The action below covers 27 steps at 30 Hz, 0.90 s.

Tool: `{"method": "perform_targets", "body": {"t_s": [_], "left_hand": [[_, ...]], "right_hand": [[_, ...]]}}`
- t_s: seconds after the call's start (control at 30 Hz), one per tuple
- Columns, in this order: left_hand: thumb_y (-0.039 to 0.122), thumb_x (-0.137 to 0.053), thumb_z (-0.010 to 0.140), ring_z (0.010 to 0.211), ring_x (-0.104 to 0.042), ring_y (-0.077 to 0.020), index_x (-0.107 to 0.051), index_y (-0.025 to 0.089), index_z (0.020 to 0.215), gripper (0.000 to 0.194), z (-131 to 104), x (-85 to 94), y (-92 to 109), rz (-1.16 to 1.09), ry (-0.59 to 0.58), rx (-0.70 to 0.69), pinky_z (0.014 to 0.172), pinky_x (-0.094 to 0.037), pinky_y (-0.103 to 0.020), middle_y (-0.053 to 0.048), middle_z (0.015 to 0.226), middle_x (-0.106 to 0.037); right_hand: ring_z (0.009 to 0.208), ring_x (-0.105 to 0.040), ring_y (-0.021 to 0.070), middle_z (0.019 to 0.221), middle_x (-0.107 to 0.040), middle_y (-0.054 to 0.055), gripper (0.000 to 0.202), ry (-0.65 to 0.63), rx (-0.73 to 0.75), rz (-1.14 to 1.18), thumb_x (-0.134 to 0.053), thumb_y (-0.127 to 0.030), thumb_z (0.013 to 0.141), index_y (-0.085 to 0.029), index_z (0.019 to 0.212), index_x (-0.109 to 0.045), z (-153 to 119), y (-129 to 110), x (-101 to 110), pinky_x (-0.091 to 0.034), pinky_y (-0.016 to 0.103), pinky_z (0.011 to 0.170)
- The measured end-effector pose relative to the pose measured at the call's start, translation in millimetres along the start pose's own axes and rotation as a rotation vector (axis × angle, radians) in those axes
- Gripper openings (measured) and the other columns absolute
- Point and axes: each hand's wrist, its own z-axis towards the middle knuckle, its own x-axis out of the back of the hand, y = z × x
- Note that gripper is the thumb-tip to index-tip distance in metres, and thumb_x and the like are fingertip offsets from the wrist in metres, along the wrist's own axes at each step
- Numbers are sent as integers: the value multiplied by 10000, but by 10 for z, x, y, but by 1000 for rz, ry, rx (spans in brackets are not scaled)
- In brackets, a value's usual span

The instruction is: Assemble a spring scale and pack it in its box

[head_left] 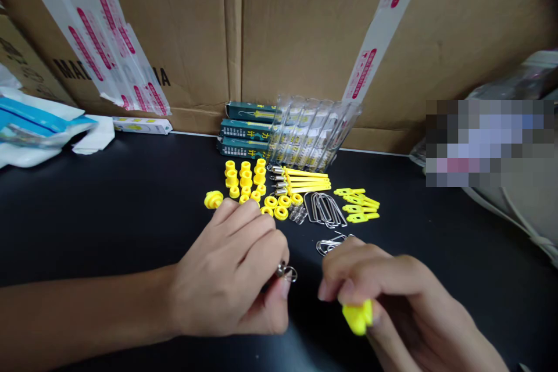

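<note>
A blue-and-white plastic bag (39,119) sits at the far left of a black tabletop (108,203), near a slim white printed box (142,124). A large brown cardboard carton (187,23), sealed with red-printed white tape (102,23), stands behind.

A round, stepped yellow plastic piece (213,199) lies just beyond the person's left hand (231,270), whose fingers curl tightly around a small silver metal fitting (286,271); its wire loop pokes out by the thumb, and the rest is hidden in the fist.

Beyond the knuckles stand flanged yellow plastic sleeves (245,177), before stacked dark green cardboard boxes (246,148). Yellow plastic rings (282,212) lie beside small silver coil springs (298,213). Slender yellow plastic rods with silver ends (309,182) rest in front of a row of clear plastic tubes (305,128), which leans against the boxes.

Bent silver wire pieces (325,209) form a cluster, and more lie partly behind the right hand. Flat yellow plastic tabs (360,206) fan out at their right. Nearest the camera, the right hand (387,285) pinches a bright yellow plastic piece (358,317) between thumb and fingers, well apart from the fitting.
</note>
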Motion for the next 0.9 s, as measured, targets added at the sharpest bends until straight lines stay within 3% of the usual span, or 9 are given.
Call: {"method": "perform_targets", "body": {"t_s": [0.13, 0.4, 0.53, 0.7, 0.83, 0.9], "left_hand": [[134, -391, 863, 673, -445, -213, -516, 188, 775, 163, -28, -32, -4, -10, 14, 10, 624, -283, -377, -32, 682, -563], [176, -377, 1068, 652, -599, -155, -576, 151, 944, 237, 24, 4, 18, 24, -47, -1, 671, -383, -348, -2, 780, -720], [223, -429, 1077, 531, -604, -95, -575, 154, 931, 218, 8, 5, 19, 10, -22, -18, 592, -402, -310, 44, 738, -738], [314, -480, 1061, 473, -623, -77, -582, 184, 868, 254, -50, -25, 9, -17, -19, 74, 482, -416, -249, 81, 630, -688], [312, -514, 1048, 509, -667, -65, -583, 176, 885, 223, -74, -51, -4, -51, -12, 108, 514, -458, -212, 80, 680, -714], [309, -518, 1046, 491, -656, -68, -577, 179, 876, 222, -75, -62, -6, -28, -5, 110, 507, -452, -218, 83, 665, -699]], "right_hand": [[611, -616, 108, 756, -628, -13, 135, -44, -130, -126, -539, -115, 962, -236, 979, -597, -1, 43, -21, -530, 171, 562], [624, -665, 49, 843, -721, -45, 279, -114, -133, -213, -547, -123, 962, -251, 1204, -600, 16, 72, -6, -537, 83, 648], [705, -726, 61, 855, -768, -47, 345, -82, -138, -166, -585, -113, 949, -232, 1274, -589, 20, 82, -1, -553, 85, 719], [435, -576, 57, 662, -698, -71, 258, -60, -184, -140, -623, -160, 944, -217, 1193, -660, 37, 88, -14, -525, 108, 510], [467, -590, 67, 671, -676, -47, 140, -70, -251, -92, -600, -200, 967, -210, 1068, -696, 50, 84, -31, -499, 131, 467], [486, -603, 72, 701, -689, -37, 159, -81, -272, -78, -583, -201, 978, -210, 1100, -685, 50, 92, -34, -505, 143, 477]]}}
